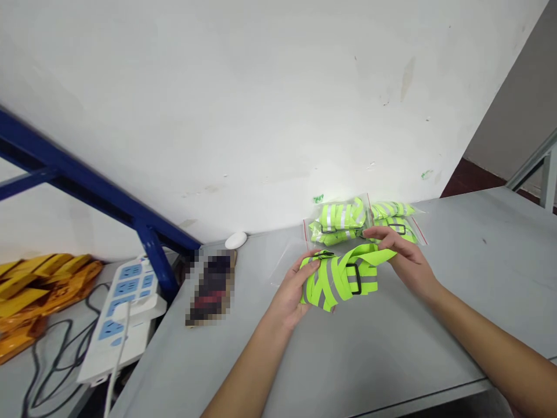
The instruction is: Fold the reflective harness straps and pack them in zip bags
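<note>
left hand (pixel 289 296): curled around a bundled reflective strap (pixel 331 284), thumb on top, pinching the webbing beside a small black buckle (pixel 324 253), likely so the loops cannot slip apart

right hand (pixel 402 258): fingers (pixel 376 233) lightly spread and arched over the strap's free end, apparently pinching it against the thumb, perhaps to keep that end taut; exact grip partly hidden

strap: neon yellow-green with silver stripes, between both hands, a large black buckle (pixel 354 278) at the middle; contact with the table unclear

bags: two clear plastic bags of folded straps (pixel 338 220) (pixel 394 223), side by side just beyond the hands, apparently within easy reach

table: grey metal table (pixel 391 348) under everything, a clear plastic sheet (pixel 282 264) just beyond the left hand

far left: power strip (pixel 126 307) with black cables (pixel 56 360), set apart from the work beside a yellow-orange pile (pixel 39 296)

far edge: white round object (pixel 235 240) beside a pixelated dark object (pixel 213 287)
</note>
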